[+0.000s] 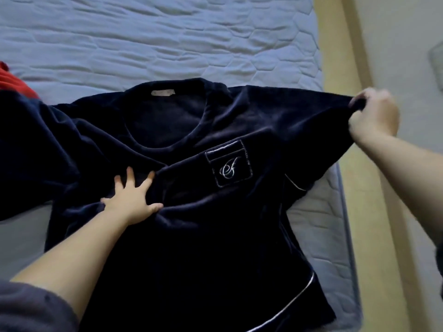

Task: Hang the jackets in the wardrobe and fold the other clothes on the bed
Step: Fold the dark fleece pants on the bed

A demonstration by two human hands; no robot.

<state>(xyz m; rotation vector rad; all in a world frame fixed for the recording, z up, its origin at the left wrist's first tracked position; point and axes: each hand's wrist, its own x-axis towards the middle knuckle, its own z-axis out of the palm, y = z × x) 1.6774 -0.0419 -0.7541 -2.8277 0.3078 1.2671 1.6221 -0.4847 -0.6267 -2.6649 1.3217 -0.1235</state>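
While the quilted blue mattress [167, 44] fills most of the view, the navy velvet top [191, 248] lies front-up on its near part, collar away from the person, hem toward them. Red garment [14, 82]: far-left of the top, just beyond the sleeve on the person's left, cut by the frame edge. Left hand [131, 200]: flat on the top's chest, fingers straight and spread, pressing the fabric left of the pocket. Right hand [376, 116]: off the top's right side, past the mattress edge, fingers curled round the sleeve end, sleeve stretched out and lifted. Chest pocket [229, 164]: right of the top's centre, white stitched outline, script monogram. Neck label [163, 92]: pale, inside the top's back collar.
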